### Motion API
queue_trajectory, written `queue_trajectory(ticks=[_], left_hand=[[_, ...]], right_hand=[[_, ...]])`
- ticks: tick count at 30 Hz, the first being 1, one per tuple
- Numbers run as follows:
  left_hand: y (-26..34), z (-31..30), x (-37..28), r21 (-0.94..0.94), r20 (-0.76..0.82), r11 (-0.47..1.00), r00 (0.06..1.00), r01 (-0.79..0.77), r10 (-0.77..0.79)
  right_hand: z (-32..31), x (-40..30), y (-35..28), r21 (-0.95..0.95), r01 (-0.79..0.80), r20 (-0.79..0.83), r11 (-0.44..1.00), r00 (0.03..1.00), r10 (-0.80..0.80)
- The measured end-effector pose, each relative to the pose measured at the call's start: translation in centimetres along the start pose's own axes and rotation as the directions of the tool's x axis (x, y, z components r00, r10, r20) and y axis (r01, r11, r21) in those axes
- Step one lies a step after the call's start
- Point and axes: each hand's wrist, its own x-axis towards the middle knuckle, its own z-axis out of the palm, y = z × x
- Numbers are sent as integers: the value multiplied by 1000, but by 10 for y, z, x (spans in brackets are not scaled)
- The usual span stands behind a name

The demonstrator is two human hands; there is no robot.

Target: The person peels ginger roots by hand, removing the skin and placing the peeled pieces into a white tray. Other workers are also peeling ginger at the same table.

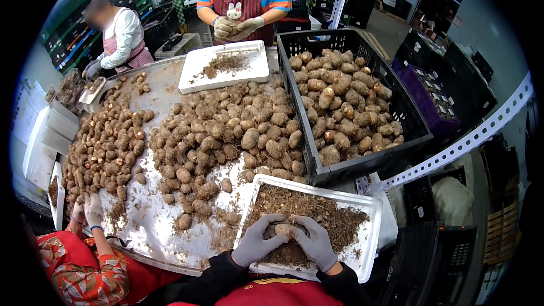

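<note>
Both my gloved hands meet over a white foam tray (pixel 357 259) strewn with brown root fibres and peelings (pixel 310 199). Between the fingertips of my left hand (pixel 261 240) and my right hand (pixel 313 240) sits a small taro corm (pixel 282 230), its pale brown side facing up. The gloves are grey, and the fingers hide part of the corm. Just beyond the tray, a broad heap of hairy taro corms (pixel 225 127) covers the middle of the metal table (pixel 161 246).
A black plastic crate (pixel 314 153) full of taro (pixel 340 89) stands right of the heap. Another pile of taro (pixel 106 148) lies left, near a co-worker's gloved hands (pixel 89 210). Across the table, a person in a striped apron (pixel 242 4) stands behind a second foam tray (pixel 255 72). A perforated metal post (pixel 459 144) slants at right.
</note>
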Motion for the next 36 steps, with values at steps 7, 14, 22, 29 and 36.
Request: queue_trajectory(ticks=[7, 14, 22, 29, 36], left_hand=[[-9, 4, 0, -136, -40, 991, 999, 10, -15], [7, 0, 0, 138, -52, 980, 987, -143, 152], [18, -4, -1, 430, 47, 831, 928, -354, 371], [17, -8, 2, 552, 63, 707, 868, -442, 493], [19, -12, 6, 644, 148, 583, 828, -496, 540]], right_hand=[[16, -5, 3, 191, -57, -128, 980, 988, 83], [-4, 1, 2, -92, 89, -179, 992, 978, -104], [10, 6, -33, -270, 173, -156, 947, 963, -220], [1, 3, -21, -194, 120, -107, 974, 984, -143], [13, 2, -44, -294, 104, -77, 950, 988, -132]])
